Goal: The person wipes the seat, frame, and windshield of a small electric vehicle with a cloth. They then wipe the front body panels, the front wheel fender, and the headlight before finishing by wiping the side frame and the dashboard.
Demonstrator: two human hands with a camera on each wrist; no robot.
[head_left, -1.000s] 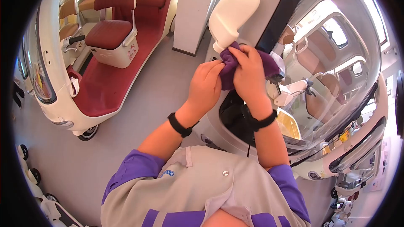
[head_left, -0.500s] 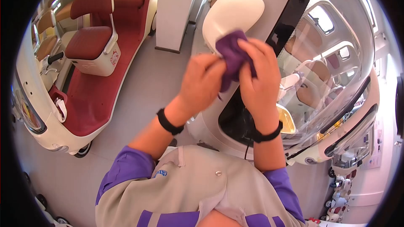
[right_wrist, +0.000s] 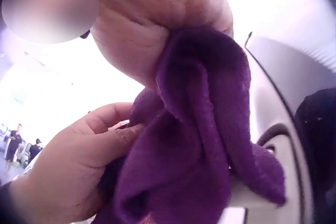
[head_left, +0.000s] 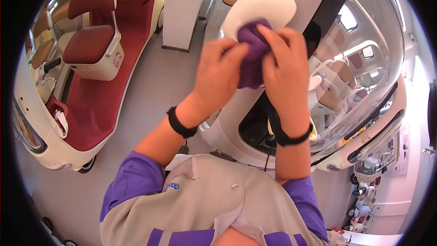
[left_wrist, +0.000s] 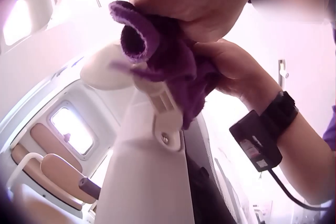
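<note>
Purple cloth (head_left: pixel 251 59) sits bunched between both hands' fingers (head_left: pixel 277 41), grasped against the white mirror housing (head_left: pixel 261 4).

A showroom or display hall for small enclosed electric vehicles is indicated. A cream-bodied vehicle with a red floor (head_left: pixel 98 105) and a maroon padded seat (head_left: pixel 88 36) is seen on the left; a second, with a curved clear windscreen (head_left: pixel 364 64), is seen on the right. A smooth pale floor (head_left: pixel 150 95) and a white pillar (head_left: pixel 182 9) are noted between them.
</note>
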